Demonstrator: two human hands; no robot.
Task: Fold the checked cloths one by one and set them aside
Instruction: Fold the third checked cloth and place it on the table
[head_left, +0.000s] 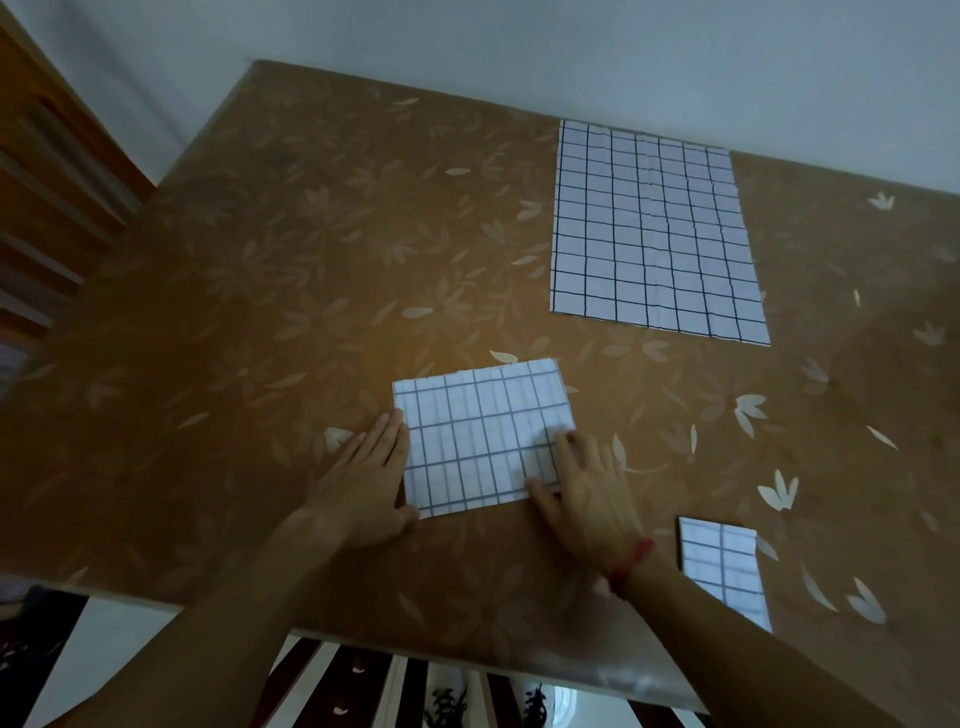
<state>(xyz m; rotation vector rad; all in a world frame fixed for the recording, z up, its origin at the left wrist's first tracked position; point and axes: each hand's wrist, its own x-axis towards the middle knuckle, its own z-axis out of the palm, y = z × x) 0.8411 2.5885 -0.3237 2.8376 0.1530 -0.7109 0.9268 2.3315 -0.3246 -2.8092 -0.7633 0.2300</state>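
At the near middle of the table (260, 260), the left hand (363, 483) lies flat, fingers straight and together, against the left edge of a partly folded checked cloth (478, 431). Its thumb touches the near left corner and it grips nothing. The cloth lies as a slightly skewed rectangle, seemingly folded once. The right hand (587, 488), with a red thread bracelet (631, 564) at the wrist, presses down on the cloth's near right part with its fingers spread flat, holding nothing either. Farther back and to the right, an unfolded checked cloth (649, 228) lies spread out, well apart from the hands. Near the front right edge sits a small folded checked cloth (724, 566), apparently already set aside.

The step looks like smoothing and squaring before the next fold. The table cover looks glossy, so an uneven push from either palm could slide the whole cloth or shift its layers out of line. A fold made on the skewed edges would then come out crooked, with corners that do not meet.
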